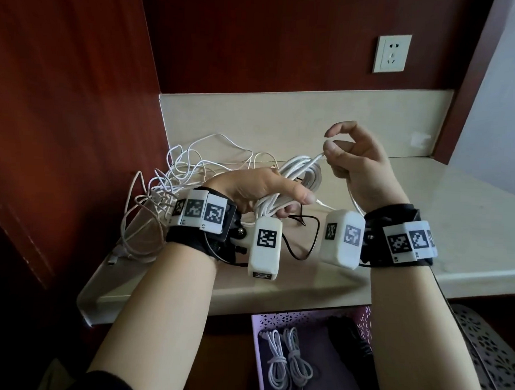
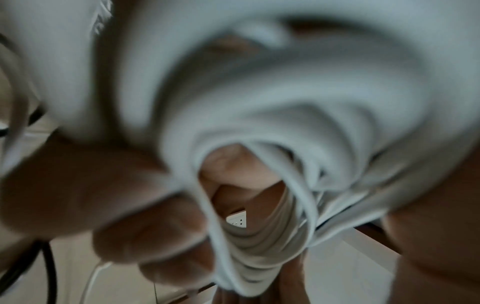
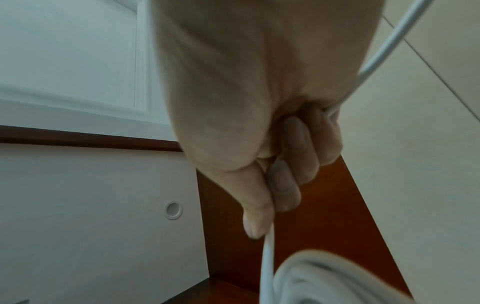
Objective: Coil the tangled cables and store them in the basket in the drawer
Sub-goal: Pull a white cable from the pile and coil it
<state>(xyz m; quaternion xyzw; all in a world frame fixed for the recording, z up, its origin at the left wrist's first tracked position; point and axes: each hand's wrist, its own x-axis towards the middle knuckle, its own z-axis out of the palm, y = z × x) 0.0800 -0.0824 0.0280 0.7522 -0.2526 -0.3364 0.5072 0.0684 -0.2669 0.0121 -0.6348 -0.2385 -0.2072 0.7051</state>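
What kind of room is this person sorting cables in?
Probably a home or hotel-type room, at a built-in desk nook. A pale countertop sits between dark red wood panels, a wall socket is above it, and an open drawer below holds a lilac basket of coiled cables.

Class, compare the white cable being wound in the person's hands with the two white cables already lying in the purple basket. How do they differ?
The cable in hand forms a thick, loose coil, not tied off; the basket cables are slim bundles cinched around the middle. The left hand grips the coil while the right hand pinches its free strand; the basket cables lie untouched side by side in the purple basket. All are white.
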